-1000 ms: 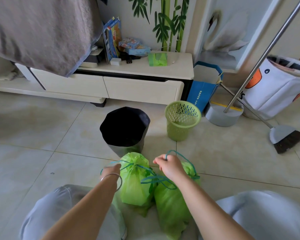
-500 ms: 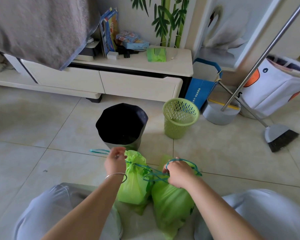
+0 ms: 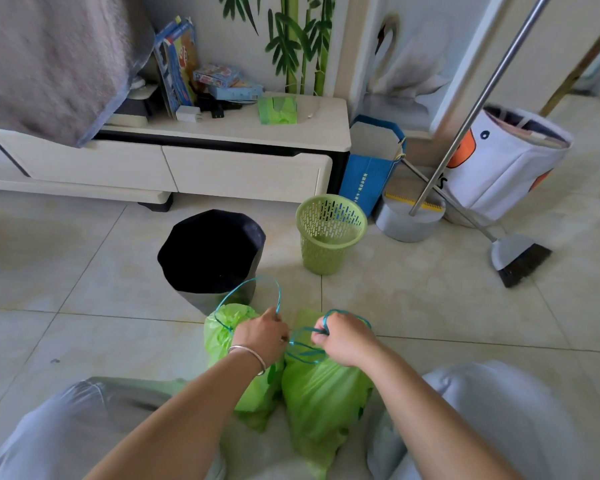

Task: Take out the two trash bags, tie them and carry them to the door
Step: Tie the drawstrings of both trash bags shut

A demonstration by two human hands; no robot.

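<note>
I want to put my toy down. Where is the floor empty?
Bare tiles lie left of the black bin, below the cabinet, and right of the green basket, before the broom. Crowded: around the green bags.

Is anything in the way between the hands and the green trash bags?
No. The left hand and right hand already grip the blue drawstrings of the two green bags. No door is in view.

Silver bangle (image 3: pixel 253 355), pale grey trousers (image 3: pixel 492 420)
</note>
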